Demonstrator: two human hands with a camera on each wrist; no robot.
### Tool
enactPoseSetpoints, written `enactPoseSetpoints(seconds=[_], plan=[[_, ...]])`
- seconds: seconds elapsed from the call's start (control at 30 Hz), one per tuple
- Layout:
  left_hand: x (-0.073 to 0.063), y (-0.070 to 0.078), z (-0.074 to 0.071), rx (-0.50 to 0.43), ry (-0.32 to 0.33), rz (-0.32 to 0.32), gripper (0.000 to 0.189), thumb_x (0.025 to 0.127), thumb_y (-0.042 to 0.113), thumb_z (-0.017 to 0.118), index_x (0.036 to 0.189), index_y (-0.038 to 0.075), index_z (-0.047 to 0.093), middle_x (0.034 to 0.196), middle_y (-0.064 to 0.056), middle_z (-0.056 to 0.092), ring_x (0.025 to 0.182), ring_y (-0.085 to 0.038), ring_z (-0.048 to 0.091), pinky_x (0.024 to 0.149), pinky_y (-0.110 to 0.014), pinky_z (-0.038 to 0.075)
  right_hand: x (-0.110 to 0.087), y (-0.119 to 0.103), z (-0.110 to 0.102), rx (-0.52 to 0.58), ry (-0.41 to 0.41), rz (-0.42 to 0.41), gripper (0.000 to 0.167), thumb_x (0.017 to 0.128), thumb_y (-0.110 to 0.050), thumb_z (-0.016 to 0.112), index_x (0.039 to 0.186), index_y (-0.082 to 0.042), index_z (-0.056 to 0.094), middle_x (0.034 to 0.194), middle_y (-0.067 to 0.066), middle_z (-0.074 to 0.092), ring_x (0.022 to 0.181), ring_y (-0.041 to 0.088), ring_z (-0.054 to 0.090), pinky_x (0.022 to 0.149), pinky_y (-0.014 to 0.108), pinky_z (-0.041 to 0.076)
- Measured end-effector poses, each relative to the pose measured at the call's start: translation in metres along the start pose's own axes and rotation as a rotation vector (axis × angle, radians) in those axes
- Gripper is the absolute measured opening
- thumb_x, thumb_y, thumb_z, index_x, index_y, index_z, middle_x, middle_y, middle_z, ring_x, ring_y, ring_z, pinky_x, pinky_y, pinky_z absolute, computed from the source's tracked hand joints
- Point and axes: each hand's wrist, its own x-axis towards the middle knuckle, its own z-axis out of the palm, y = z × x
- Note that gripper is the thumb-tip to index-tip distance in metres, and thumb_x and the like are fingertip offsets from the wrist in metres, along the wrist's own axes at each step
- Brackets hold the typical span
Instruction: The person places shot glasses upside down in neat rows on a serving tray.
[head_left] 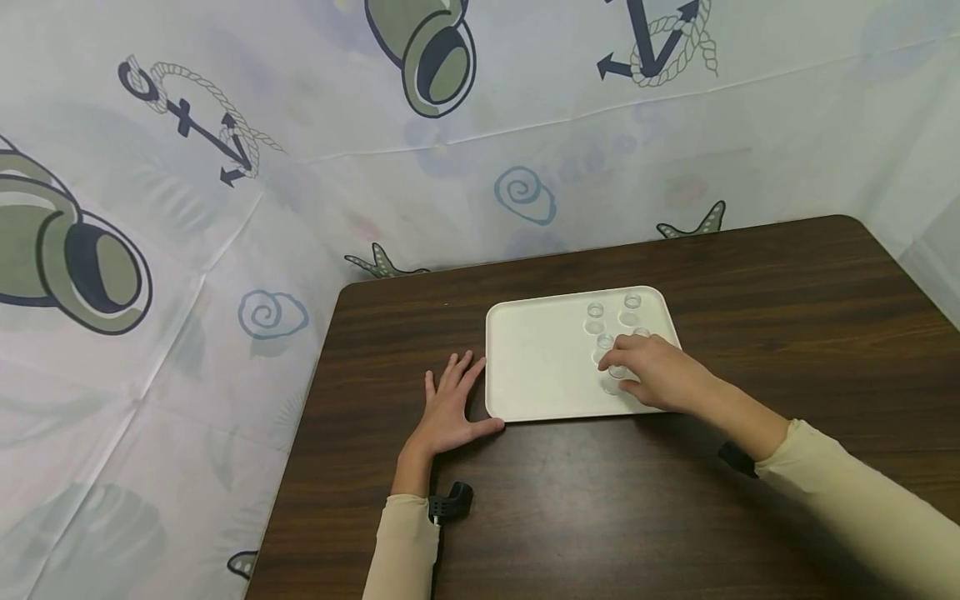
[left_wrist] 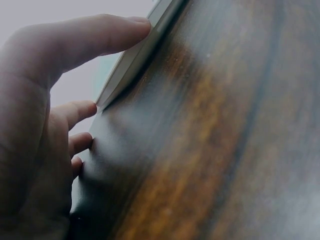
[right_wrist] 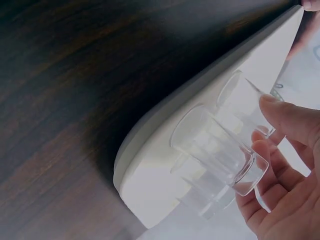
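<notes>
Several small clear shot glasses stand upside down on a white tray [head_left: 540, 358], grouped on its right half. My right hand [head_left: 660, 371] reaches over the tray's front right part. Its thumb and fingers [right_wrist: 287, 172] pinch the thick base of one shot glass [right_wrist: 242, 107]. Nearer the right wrist camera, another shot glass [right_wrist: 215, 145] stands beside the curled fingers. My left hand [head_left: 446, 417] rests at the tray's left edge with fingers spread. Its thumb [left_wrist: 110, 32] touches the tray's front left corner, and its fingertips are along the left rim.
The tray lies on a dark wood-grain table [head_left: 562, 508]. Behind and to the left hangs a pale cloth [head_left: 420, 192] printed with anchors, shells and starfish. A black wrist device [head_left: 452, 502] is strapped at the left wrist, and another dark one [head_left: 738, 458] at the right wrist.
</notes>
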Motion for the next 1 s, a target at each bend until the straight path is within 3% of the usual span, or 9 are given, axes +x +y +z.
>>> enactPoseSetpoints(seconds=[0.73, 1.0], plan=[[0.002, 0.001, 0.0, -0.01, 0.004, 0.013, 0.103, 0.075, 0.067, 0.07, 0.158, 0.024, 0.025, 0.162, -0.01, 0.018, 0.15, -0.031, 0.006, 0.109, -0.068, -0.006, -0.004, 0.001, -0.001, -0.065, 0.004, 0.027, 0.037, 0.075, -0.011, 0.083, 0.111, -0.013, 0.074, 0.104, -0.001, 0.067, 0.091, 0.021, 0.062, 0.077, 0.043, 0.047], [-0.001, -0.002, -0.005, -0.034, -0.006, 0.021, 0.1, 0.077, 0.066, 0.07, 0.157, 0.022, 0.028, 0.162, -0.011, 0.02, 0.149, -0.033, 0.009, 0.108, -0.069, -0.005, -0.012, 0.006, -0.014, -0.059, 0.113, 0.051, 0.034, 0.079, -0.026, 0.082, 0.109, -0.013, 0.074, 0.107, 0.003, 0.063, 0.099, 0.023, 0.06, 0.081, 0.047, 0.047]])
